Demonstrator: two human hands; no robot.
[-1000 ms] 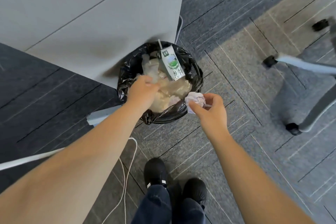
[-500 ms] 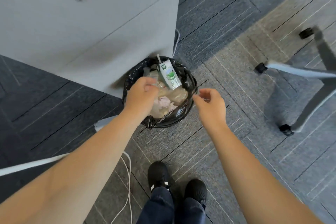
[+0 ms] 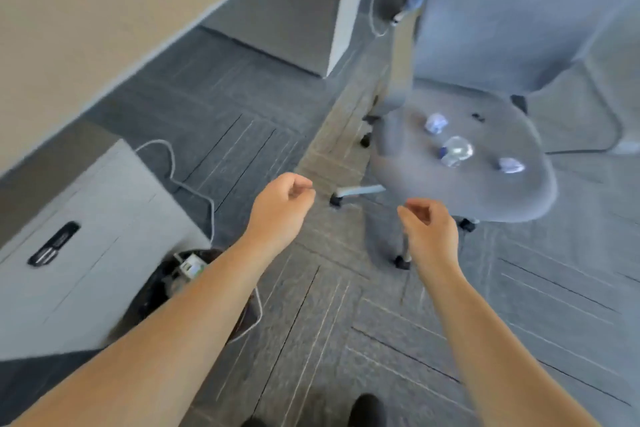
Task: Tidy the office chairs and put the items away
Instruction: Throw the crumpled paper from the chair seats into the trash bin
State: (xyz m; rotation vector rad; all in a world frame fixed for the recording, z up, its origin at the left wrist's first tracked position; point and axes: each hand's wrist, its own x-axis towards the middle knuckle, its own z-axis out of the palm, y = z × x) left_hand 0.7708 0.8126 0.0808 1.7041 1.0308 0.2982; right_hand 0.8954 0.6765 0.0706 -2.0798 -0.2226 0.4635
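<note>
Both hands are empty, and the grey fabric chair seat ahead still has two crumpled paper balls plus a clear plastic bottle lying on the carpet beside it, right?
Not quite. The head view shows the clear plastic bottle lying on the grey fabric chair seat, between the two crumpled paper balls, not on the carpet. The rest holds: left hand and right hand are both empty.

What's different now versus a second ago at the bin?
The right hand let go of its crumpled paper at the bin. Both it and the left hand then lifted away empty, and the view swung toward the chair seat, where two paper balls and a crushed bottle lie. The milk carton stays in the bin.
</note>
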